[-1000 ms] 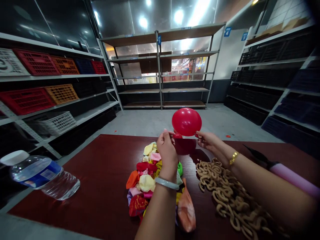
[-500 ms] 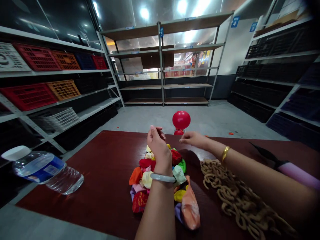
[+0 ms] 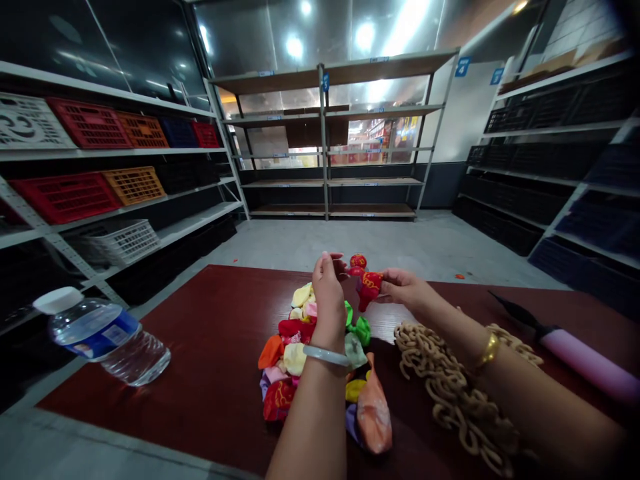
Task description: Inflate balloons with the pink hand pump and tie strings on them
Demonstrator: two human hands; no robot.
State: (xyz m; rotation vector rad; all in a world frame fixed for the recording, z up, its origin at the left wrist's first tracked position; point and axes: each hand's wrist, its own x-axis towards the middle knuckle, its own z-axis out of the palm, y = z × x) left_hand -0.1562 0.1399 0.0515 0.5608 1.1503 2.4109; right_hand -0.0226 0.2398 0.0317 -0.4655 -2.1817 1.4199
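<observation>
My right hand point(image 3: 403, 288) pinches a limp red balloon point(image 3: 370, 287) with a yellow print, above the far part of the table. Left of it is my left hand point(image 3: 330, 280), raised with the fingers loosely curved and apart, with nothing visible in it. Beneath my left wrist lies a pile of uninflated balloons point(image 3: 294, 359) in many colours. Just past the fingers of my left hand, a small round red balloon point(image 3: 358, 261) with a print shows beyond the table's far edge. Another red shape touches it from below, partly hidden.
Tan looped strands point(image 3: 435, 373) lie under my right forearm. A pink pump point(image 3: 587, 357) with a black nozzle rests at the right. On the left stands a tilted-looking water bottle point(image 3: 117, 340) on the dark red table point(image 3: 200, 333). Shelves with crates point(image 3: 83, 123) surround the floor.
The large round red balloon beyond the table edge is gone from that spot. My right hand now holds a printed red balloon. The view has tilted up slightly.
</observation>
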